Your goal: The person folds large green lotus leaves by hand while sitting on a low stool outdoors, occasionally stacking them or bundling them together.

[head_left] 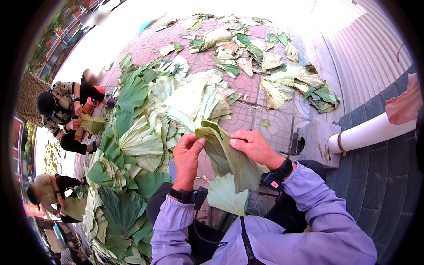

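Observation:
A large folded lotus leaf [229, 154], dull green with drooping edges, hangs between my two hands. My left hand [187, 157] pinches its upper left edge between thumb and fingers. On the other side, my right hand [254, 148] grips the upper right edge, thumb on top. Below it, over my lap, another pale green leaf [227, 194] spreads out; I cannot tell whether it is part of the held one. Just beyond my left hand lies a stack of pale, pleated leaves [196, 99].
A long heap of green leaves [132, 95] runs along my left. More wilted leaves [278, 84] lie scattered on the red paving [247, 117]. Two people [57, 104] [53, 194] sit at the left handling leaves. On the right are a white pipe [366, 134] and a concrete block [320, 137].

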Motion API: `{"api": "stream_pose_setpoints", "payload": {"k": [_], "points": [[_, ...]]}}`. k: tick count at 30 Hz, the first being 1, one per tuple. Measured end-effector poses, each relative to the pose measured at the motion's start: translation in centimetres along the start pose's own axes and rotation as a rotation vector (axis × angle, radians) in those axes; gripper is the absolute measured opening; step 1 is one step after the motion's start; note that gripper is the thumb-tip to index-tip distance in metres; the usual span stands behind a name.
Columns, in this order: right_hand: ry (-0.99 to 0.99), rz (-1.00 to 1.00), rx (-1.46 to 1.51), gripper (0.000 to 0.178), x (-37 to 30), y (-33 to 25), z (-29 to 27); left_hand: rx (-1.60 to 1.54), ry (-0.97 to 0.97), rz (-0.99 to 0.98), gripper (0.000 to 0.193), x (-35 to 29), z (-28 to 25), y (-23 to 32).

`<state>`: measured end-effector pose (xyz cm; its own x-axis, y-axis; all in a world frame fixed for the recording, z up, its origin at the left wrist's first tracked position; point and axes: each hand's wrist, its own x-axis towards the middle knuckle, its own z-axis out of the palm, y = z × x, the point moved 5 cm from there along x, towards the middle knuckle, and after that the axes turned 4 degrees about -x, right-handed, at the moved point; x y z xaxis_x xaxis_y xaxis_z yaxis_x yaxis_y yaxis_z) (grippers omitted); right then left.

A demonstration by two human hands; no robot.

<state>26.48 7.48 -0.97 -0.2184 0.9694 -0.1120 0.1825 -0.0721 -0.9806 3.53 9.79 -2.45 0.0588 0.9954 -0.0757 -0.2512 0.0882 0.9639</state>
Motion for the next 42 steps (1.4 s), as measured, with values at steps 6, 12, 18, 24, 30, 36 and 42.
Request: {"api": "stream_pose_setpoints", "payload": {"k": [6,12,18,24,30,36,42], "points": [[0.106,-0.081,-0.034,0.019,0.8,0.8,-1.1,-0.058,-0.017,0.082,0.009,-0.4,-0.2,1.1],[0.121,-0.033,0.043,0.018,0.6,-0.5,-1.2,-0.263,-0.084,-0.045,0.018,0.0,0.0,1.8],[0.013,-0.049,-0.043,0.017,0.7,-0.4,-1.4,-0.118,-0.314,-0.212,0.026,-1.1,0.3,2.0],[0.022,-0.066,-0.074,0.017,0.3,-1.7,-1.6,0.032,-0.255,-0.094,0.022,-1.2,-1.0,2.5],[0.033,-0.138,-0.132,0.018,0.1,-1.8,-1.0,0.248,-0.175,0.092,0.022,-0.6,-0.9,2.4],[-0.021,-0.134,-0.179,0.019,-0.2,-1.8,-0.3,0.155,-0.241,-0.059,0.037,-0.9,1.2,3.7],[-0.055,-0.109,-0.177,0.019,-0.3,-1.3,0.0,0.079,-0.307,-0.214,0.032,-0.9,0.1,1.8]]}}
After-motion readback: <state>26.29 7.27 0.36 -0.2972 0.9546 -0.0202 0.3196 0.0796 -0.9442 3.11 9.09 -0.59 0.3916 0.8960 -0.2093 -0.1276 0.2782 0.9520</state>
